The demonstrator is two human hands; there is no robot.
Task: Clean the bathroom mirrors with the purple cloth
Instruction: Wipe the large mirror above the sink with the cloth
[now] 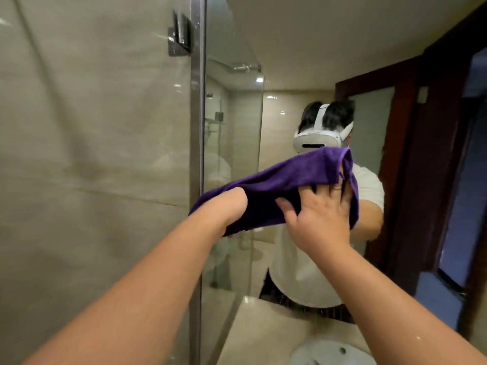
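- Tiled bathroom: a glass partition [92, 154] fills the left of the frame, edged by a metal post [196, 154]. The mirror [290, 114] takes the centre and right, above a pale counter [263, 333] with 1 basin [329, 354] at the bottom right.
- Purple cloth [279, 180]: stretched across mid-frame against the mirror, between 2 hands.
- Right hand [321, 217]: fingers spread and fairly straight, flat on the cloth's right end, with the fingertips covered by a fold.
- Left hand [232, 206]: at the cloth's left end, fingers hidden by fabric, so its grip cannot be told.
- Handling, by judgement: soft, light and limp, likely to bunch and slide on glass. Best controlled by a flat palm over a folded pad, loose edges tucked in.
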